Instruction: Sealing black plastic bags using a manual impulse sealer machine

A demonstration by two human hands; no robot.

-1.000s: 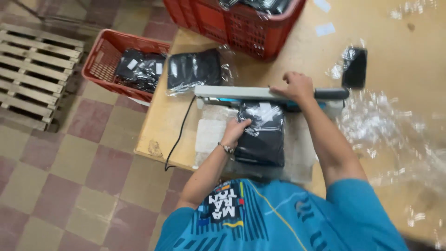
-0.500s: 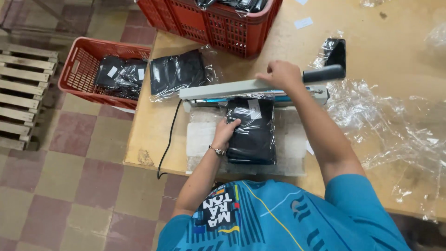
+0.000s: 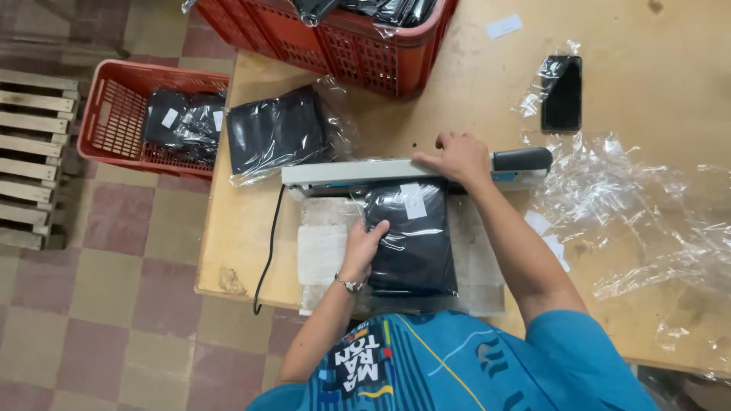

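head view: the right hand (image 3: 457, 156) presses flat, fingers together, on the grey sealer bar (image 3: 365, 172). just below the bar lies a black bagged package (image 3: 411, 243) with a small white label near its top; the left hand (image 3: 364, 245) clasps its left edge. above-left of the bar sits another black package (image 3: 278, 131); further left, a red crate (image 3: 129, 114) holds more.

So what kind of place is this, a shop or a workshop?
Most likely a small packing workshop. The right hand presses a long grey heat-sealer bar over a black garment in a clear plastic bag, and red plastic crates hold more bagged pieces.
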